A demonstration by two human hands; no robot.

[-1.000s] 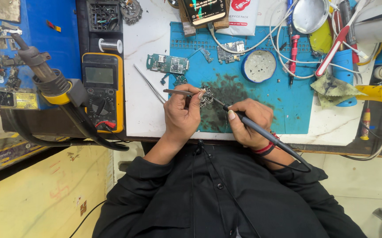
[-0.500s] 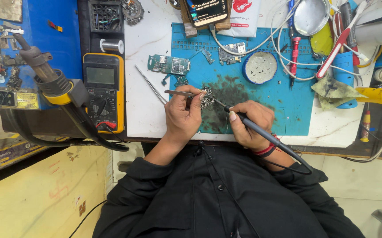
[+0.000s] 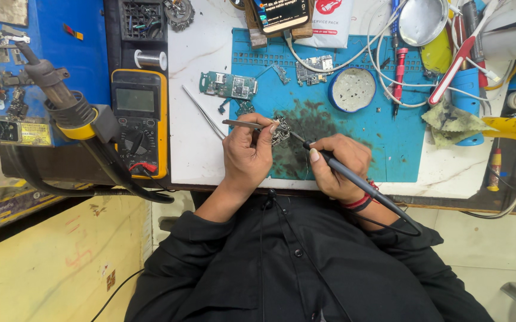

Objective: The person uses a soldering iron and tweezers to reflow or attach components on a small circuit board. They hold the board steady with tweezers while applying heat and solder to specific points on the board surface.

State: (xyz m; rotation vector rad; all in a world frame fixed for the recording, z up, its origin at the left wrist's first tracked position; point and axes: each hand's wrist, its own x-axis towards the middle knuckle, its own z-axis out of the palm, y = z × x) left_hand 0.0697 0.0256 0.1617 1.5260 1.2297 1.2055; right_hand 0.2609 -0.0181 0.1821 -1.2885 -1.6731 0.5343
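Small circuit board [image 3: 281,131]: lies on the dark, stained patch of the blue work mat [image 3: 389,149], between the two hands, just beyond the fingertips of both.
Hot-air handle [image 3: 61,104]: far left, grey with a yellow collar, standing tilted over the blue side bench, its thick black hose curving down toward the table edge.
Multimeter [image 3: 140,119]: yellow-framed, lying flat beside the white tabletop, with a small spool of solder wire [image 3: 151,59] above it.
Spare tweezers [image 3: 203,112]: lie loose and slanting on the white table, left of the mat, apart from either hand.
Green board [image 3: 229,84]: rests at the mat's upper left corner, well above the left hand.
Left hand [image 3: 247,152]: fingers pinched narrow around a pair of tweezers [image 3: 246,124], which point rightward with the tips at the small circuit board.
Right hand [image 3: 338,164]: fingers wrapped pen-style around a soldering iron [image 3: 353,179]; its tip meets the small circuit board from the right, and its black cord trails off past the wrist.
Round tin [image 3: 353,89]: open, blue-rimmed, on the mat above the right hand.
Red screwdriver [image 3: 399,71]: upright on the mat beside the tin, among white cables.
Crumpled cloth [image 3: 451,122]: greenish, at the mat's right edge.
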